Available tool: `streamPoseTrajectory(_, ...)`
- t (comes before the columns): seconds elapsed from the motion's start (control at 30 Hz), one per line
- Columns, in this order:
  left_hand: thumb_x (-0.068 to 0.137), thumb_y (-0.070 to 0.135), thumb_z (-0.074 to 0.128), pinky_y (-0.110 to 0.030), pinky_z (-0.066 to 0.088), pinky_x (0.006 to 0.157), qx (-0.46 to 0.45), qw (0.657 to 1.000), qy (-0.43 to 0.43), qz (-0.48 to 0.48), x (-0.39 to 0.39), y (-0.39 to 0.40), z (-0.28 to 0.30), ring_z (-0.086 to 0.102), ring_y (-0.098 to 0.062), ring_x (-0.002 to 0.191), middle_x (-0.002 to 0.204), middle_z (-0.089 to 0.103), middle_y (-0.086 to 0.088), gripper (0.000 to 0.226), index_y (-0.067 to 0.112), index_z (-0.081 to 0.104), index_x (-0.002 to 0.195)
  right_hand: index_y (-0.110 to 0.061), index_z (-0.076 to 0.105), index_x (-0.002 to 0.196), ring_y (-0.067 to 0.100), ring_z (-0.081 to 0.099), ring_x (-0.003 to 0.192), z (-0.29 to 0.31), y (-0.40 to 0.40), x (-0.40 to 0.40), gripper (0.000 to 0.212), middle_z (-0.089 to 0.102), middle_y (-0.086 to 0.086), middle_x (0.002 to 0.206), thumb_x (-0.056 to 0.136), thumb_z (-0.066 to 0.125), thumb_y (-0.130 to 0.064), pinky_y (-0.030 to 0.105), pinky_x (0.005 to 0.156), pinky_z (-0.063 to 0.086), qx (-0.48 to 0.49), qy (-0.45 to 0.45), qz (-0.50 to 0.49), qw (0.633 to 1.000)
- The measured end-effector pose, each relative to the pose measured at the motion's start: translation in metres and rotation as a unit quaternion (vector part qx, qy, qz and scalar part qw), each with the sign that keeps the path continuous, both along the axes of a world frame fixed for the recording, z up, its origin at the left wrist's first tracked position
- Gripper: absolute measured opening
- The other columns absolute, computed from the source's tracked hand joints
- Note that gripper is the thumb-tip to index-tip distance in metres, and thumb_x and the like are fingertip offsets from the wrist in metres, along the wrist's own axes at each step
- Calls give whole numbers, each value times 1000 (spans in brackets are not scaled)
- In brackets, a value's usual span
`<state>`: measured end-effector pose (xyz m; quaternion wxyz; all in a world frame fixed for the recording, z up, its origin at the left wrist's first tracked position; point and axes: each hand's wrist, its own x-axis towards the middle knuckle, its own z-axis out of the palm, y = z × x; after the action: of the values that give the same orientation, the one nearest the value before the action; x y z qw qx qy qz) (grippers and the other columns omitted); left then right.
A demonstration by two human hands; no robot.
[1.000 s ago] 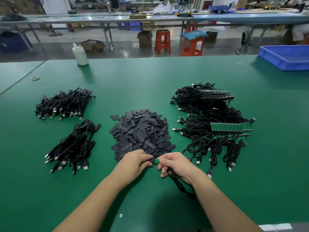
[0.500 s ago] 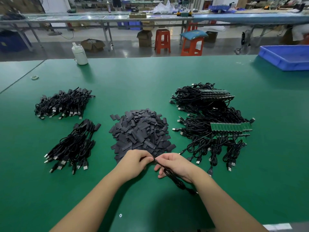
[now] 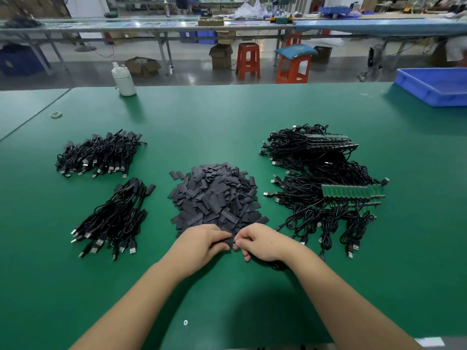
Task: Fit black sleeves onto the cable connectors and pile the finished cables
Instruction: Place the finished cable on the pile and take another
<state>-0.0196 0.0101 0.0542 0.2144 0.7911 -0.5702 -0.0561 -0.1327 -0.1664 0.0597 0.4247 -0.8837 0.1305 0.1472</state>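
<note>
A: Grip status?

B: Left hand (image 3: pixel 202 242) pinches a black sleeve (image 3: pixel 229 241). Right hand (image 3: pixel 260 242) pinches the connector (image 3: pixel 235 240) end of a cable (image 3: pixel 278 266), which trails back under the right wrist. Fingertips nearly touching, sleeve at the connector's tip.

A: Seated?

B: Can't tell, fingers cover the joint.

A: Risks?

B: Sleeve looks flat, so it could buckle or go on skewed if pushed off-axis. Sleeve heap (image 3: pixel 214 195) lies just beyond the grip; a knuckle could drag loose ones along. Raw pile (image 3: pixel 326 188) lies right of the grip and beyond, so the trailing cable could snag it. Done piles (image 3: pixel 113 218) are to the left.

A: Any markings?

B: None readable. The green boards in the raw pile are too small to read.
</note>
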Motion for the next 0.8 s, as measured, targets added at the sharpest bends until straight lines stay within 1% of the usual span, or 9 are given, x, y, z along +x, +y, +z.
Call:
streamPoseTrajectory(0.1, 95, 36, 61, -26, 50, 82, -29, 999, 12, -7, -3, 1, 1, 64, -14, 90, 100, 68, 6, 28, 24, 71, 118, -16, 67, 91, 7, 65, 63, 2, 1, -2, 22, 63, -5, 68, 100, 47, -16, 22, 75, 51, 37, -8, -31, 999)
streamPoseTrajectory(0.2, 95, 31, 63, -27, 51, 80, -57, 998, 35, 0, -6, 2, 2, 64, -12, 86, 96, 68, 6, 22, 22, 73, 113, -16, 70, 89, 8, 65, 63, 2, -1, -4, 21, 63, -4, 66, 97, 50, -15, 24, 74, 50, 80, -22, -62, 995)
streamPoseTrajectory(0.27, 94, 29, 65, -25, 50, 80, -69, 997, 44, 5, -8, 1, 1, 64, -10, 85, 95, 68, 6, 21, 20, 74, 111, -14, 71, 88, 9, 65, 63, 1, -2, -5, 21, 64, -4, 64, 96, 52, -15, 25, 73, 50, 88, -32, -66, 993)
streamPoseTrajectory(0.37, 94, 28, 65, -17, 47, 80, -71, 997, 37, 11, -12, 0, 0, 64, -10, 86, 97, 68, 5, 21, 20, 74, 112, -7, 71, 92, 10, 64, 64, -1, -3, -7, 19, 66, -4, 65, 97, 54, -13, 19, 69, 50, 99, -35, -66, 992)
streamPoseTrajectory(0.47, 95, 30, 63, -22, 49, 81, -60, 998, 21, 7, -15, -2, -1, 65, -14, 89, 100, 68, 3, 24, 20, 72, 116, -5, 67, 99, 14, 65, 65, -3, -2, -7, 16, 69, 2, 71, 101, 52, -8, 30, 76, 57, 139, -33, -70, 987)
streamPoseTrajectory(0.57, 96, 29, 62, -29, 53, 81, -62, 998, 9, 12, -18, -5, -2, 66, -18, 89, 101, 69, 1, 25, 20, 70, 118, -7, 66, 98, 14, 67, 68, -4, -1, -8, 18, 72, 4, 77, 101, 49, -6, 33, 82, 57, 126, -45, -56, 989)
streamPoseTrajectory(0.63, 96, 28, 62, -29, 52, 81, -69, 997, 10, 15, -19, -6, -3, 66, -19, 89, 101, 69, 1, 25, 20, 70, 118, -13, 65, 97, 12, 69, 69, -3, 0, -8, 19, 73, 0, 77, 102, 48, -7, 30, 84, 57, 117, -47, -47, 991)
streamPoseTrajectory(0.7, 96, 27, 62, -30, 52, 82, -76, 997, 19, 19, -17, -6, -4, 66, -18, 90, 102, 69, 1, 25, 21, 70, 118, -15, 63, 102, 10, 69, 68, -2, 1, -8, 16, 73, -2, 76, 102, 48, -8, 29, 84, 57, 115, -49, -51, 991)
streamPoseTrajectory(0.8, 95, 29, 62, -27, 51, 84, -75, 997, 16, 24, -15, -6, -4, 66, -16, 92, 104, 70, 3, 25, 20, 71, 117, -18, 63, 107, 10, 72, 72, -1, 0, -8, 10, 76, -1, 80, 100, 56, -17, 31, 83, 57, 86, -50, -71, 993)
